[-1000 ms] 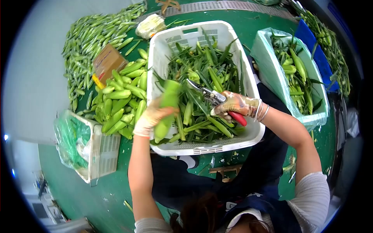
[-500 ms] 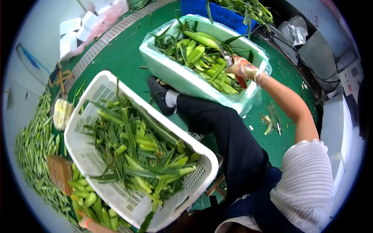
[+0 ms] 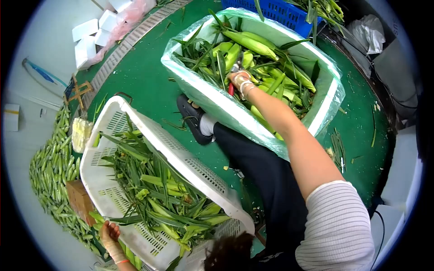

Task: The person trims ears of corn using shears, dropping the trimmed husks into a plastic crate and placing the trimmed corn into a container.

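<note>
My right hand (image 3: 241, 80), with a clear covering round its wrist, is closed on red-handled pruning shears (image 3: 235, 67). The shears' metal head points into ears of corn in green husks (image 3: 251, 45). These ears fill a white foam box (image 3: 205, 97) lined with clear plastic. At lower left my left hand (image 3: 110, 233), an orange band at its wrist, is raised beside the white basket's outer wall. Its fingers are loosely curled and apart, and nothing shows in them. Under and beside it lie more green ears (image 3: 129, 254).
The white basket (image 3: 176, 149) holds loose husks and leaves (image 3: 158, 189). A pile of small green pods or ears (image 3: 54, 171) lies along the left wall, near a brown cardboard box (image 3: 80, 198). A blue crate (image 3: 282, 16) stands behind the foam box. A drain grate (image 3: 122, 49) crosses the floor.
My right hand has moved left across the foam box with the shears. My left hand has risen off the green ears beside the basket. The view has shifted slightly.
</note>
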`<state>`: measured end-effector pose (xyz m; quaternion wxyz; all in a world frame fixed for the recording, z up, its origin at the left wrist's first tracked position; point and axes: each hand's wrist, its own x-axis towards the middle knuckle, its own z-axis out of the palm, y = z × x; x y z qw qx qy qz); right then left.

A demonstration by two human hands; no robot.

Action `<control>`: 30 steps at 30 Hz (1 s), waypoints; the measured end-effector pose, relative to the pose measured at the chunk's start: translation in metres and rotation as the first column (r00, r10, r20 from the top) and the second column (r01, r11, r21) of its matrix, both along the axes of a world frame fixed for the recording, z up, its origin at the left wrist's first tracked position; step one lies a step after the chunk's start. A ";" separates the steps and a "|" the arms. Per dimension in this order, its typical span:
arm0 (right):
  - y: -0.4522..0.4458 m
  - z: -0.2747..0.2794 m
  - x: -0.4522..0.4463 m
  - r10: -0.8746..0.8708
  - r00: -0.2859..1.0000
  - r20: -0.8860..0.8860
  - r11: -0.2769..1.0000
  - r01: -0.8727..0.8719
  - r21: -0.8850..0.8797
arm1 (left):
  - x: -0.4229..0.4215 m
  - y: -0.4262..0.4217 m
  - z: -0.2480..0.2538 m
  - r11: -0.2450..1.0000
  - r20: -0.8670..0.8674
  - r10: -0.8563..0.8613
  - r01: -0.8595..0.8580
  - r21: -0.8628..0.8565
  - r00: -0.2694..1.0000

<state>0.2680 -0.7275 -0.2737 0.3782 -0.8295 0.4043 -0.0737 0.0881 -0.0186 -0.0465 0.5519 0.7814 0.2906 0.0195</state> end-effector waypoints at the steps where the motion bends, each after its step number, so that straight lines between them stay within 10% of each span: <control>1: 0.005 0.018 -0.010 -0.068 0.997 0.046 0.987 0.061 0.147 | -0.005 -0.017 0.011 0.997 -0.012 -0.071 0.071 0.025 0.997; 3: -0.015 0.017 -0.029 0.012 0.989 0.148 0.941 -0.062 0.332 | -0.020 -0.050 0.034 0.985 -0.018 -0.161 0.162 0.068 0.987; 5: -0.021 0.073 -0.075 0.290 0.858 0.424 0.924 -0.366 0.109 | -0.033 -0.077 0.052 0.967 0.010 -0.230 0.228 0.111 0.973; 7: -0.007 0.153 -0.121 -0.101 0.874 0.476 0.688 -0.284 0.668 | -0.042 -0.097 0.059 0.949 0.099 -0.304 0.292 0.117 0.948; 11: 0.056 0.297 -0.215 0.207 0.718 0.664 0.442 -0.675 0.591 | -0.048 -0.180 0.087 0.849 0.141 -0.515 0.481 0.217 0.845; 12: 0.069 0.314 -0.228 0.430 0.557 0.711 0.519 -0.797 0.310 | -0.048 -0.201 0.088 0.856 0.195 -0.517 0.499 0.136 0.834; 15: 0.134 0.373 -0.252 0.301 0.656 0.692 0.024 -0.730 0.683 | -0.053 -0.263 0.115 0.553 0.322 -0.831 0.608 0.570 0.454; 17: 0.180 0.384 -0.258 0.399 0.628 0.668 -0.068 -0.707 0.704 | -0.062 -0.260 0.098 0.582 0.292 -0.813 0.710 0.396 0.504; 20: 0.236 0.357 -0.233 0.579 -0.045 0.814 -0.076 -0.997 -0.001 | -0.074 -0.247 0.094 0.478 0.431 -0.819 0.865 0.150 0.378; 21: 0.252 0.351 -0.217 0.646 -0.402 0.649 -0.010 -0.855 -0.519 | -0.093 -0.238 0.117 0.696 0.335 -0.647 0.710 -0.107 0.685; 23: 0.288 0.340 -0.206 0.618 0.262 0.741 0.014 -0.946 0.323 | -0.094 -0.189 0.087 0.850 0.327 -0.489 0.526 -0.029 0.808; 25: 0.308 0.325 -0.214 0.849 0.427 0.310 0.354 -0.897 0.266 | -0.105 -0.146 0.065 0.910 0.263 -0.408 0.413 0.039 0.875; 27: 0.311 0.269 -0.212 0.990 0.064 0.125 0.099 -0.951 -0.294 | -0.113 -0.114 0.055 0.892 0.208 -0.400 0.328 0.310 0.893; 30: 0.343 0.274 -0.251 0.997 -0.024 -0.078 -0.016 -0.996 0.093 | -0.114 -0.091 0.038 0.949 0.263 -0.311 0.313 0.036 0.913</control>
